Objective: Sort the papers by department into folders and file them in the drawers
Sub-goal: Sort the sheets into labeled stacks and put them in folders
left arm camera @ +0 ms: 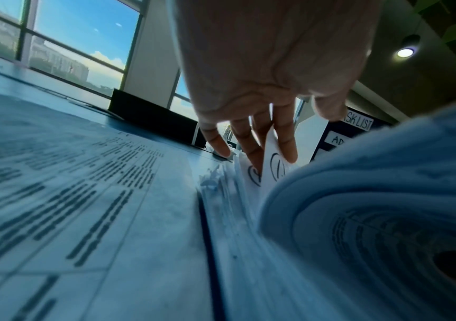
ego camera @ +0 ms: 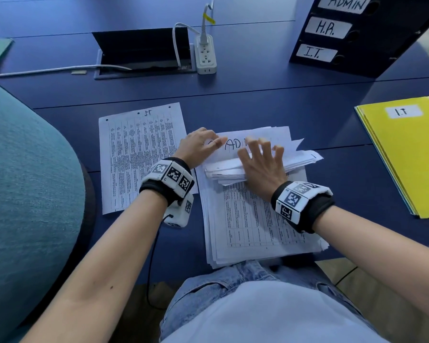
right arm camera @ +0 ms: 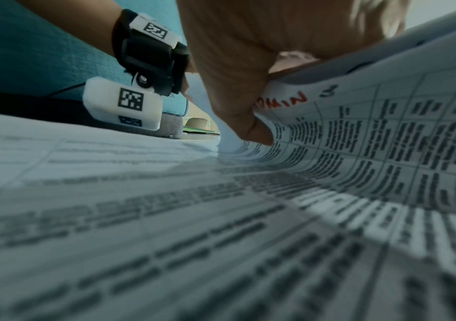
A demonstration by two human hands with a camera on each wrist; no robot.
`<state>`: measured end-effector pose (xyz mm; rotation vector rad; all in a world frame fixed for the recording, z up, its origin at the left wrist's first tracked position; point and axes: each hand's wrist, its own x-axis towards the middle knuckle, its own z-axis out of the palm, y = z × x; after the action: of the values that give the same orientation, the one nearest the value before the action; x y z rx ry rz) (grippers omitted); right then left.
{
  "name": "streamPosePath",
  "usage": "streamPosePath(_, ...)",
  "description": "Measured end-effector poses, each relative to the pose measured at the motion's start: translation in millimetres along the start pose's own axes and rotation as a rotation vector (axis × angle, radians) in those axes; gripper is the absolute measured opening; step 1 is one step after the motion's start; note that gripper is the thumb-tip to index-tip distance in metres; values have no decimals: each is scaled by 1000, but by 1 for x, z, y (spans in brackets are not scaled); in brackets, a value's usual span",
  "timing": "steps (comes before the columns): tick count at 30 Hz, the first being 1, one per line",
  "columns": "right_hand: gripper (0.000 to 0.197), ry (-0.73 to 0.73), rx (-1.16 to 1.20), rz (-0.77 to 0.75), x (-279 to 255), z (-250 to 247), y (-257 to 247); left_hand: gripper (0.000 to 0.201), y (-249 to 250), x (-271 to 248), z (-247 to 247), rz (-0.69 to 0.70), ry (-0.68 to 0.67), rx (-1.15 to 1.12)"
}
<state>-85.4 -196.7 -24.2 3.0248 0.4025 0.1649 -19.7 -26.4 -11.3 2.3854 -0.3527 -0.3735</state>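
One sheet sorted, most left.
Folding back stack [ego camera: 258, 219] tops with right hand [ego camera: 260, 167], thumb underneath; left hand [ego camera: 198, 147] fingers pinching page corners. Lone sheet [ego camera: 139, 157] lying left; yellow folder [ego camera: 406, 154] shut, drawers [ego camera: 362, 33] unfilled.

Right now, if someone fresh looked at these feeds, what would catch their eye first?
Probably both hands in the middle of the blue desk: the right hand bends back a thick wad of the paper stack while the left hand fingers sheets marked ADMIN. Next, the yellow I.T folder at right, and the labelled drawers far right.
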Motion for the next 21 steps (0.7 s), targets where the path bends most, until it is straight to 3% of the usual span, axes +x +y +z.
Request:
streamPosePath(3,55,-66,97,-64,-3,-2,-4,31,1,0,2,5,64,-101)
streamPosePath(6,58,-16,224,-71,-6,-1,-5,29,2,-1,4,-28,78,-241)
streamPosePath(9,68,68,412,-25,-2,6,0,9,0,0,3,-24,-65,-238)
streamPosePath(12,77,139,497,-7,4,5,5,17,-3,0,-1,-26,-198,-224)
streamPosePath(14,71,151,453,-20,3,4,6,32,-3,0,-7,-11,-225,-209)
streamPosePath(17,43,165,186,-28,2,0,4,39,6,-1,-11,-41,-212,-282)
streamPosePath(19,36,138,26,-35,1,-3,3,35,6,2,-8,-47,-105,-190)
streamPosePath(21,35,114,24,-66,0,-4,1,39,4,6,-3,-93,-2,9)
